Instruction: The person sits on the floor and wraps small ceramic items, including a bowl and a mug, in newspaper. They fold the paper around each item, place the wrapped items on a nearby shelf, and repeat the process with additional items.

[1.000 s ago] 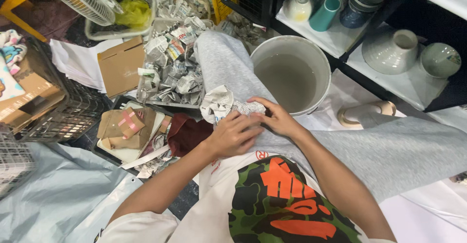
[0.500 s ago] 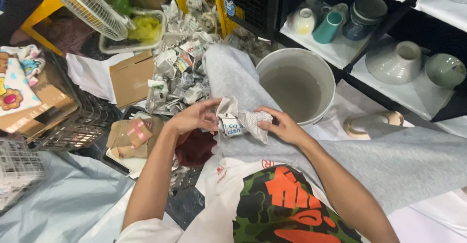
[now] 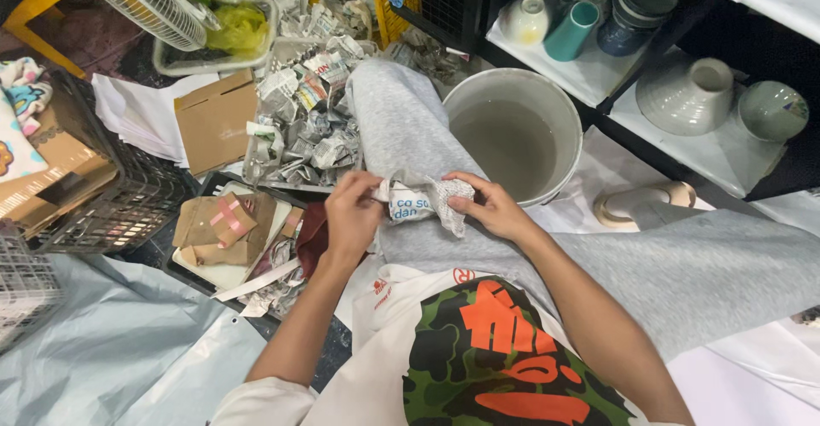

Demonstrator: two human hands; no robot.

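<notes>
Newspaper bundle (image 3: 424, 202) rests on the grey-trousered thigh, just beside the bucket (image 3: 512, 131). Left hand (image 3: 353, 214) and right hand (image 3: 489, 208) both grasp it, fingers curled around its ends.

Left hand (image 3: 353, 213) and right hand (image 3: 491, 208) grip newspaper-wrapped bundle (image 3: 424, 200) on lap, beside water bucket (image 3: 512, 131).

Two bare hands are showing: left hand (image 3: 354, 213) and right hand (image 3: 491, 208), both gripping one newspaper-wrapped bundle (image 3: 423, 200). One white bucket (image 3: 564, 119) is standing beside the knee. On the shelves, ceramics are sitting as follows: one teal cup (image 3: 571, 29), one cream cup (image 3: 523, 18), one stack of dark bowls (image 3: 636, 8), one upturned pale bowl (image 3: 688, 91), one green-grey bowl (image 3: 773, 108). One heap of crumpled newspaper (image 3: 303, 119) is lying at left; pieces uncountable. One cardboard flap (image 3: 213, 119). One sandal (image 3: 641, 200).
</notes>
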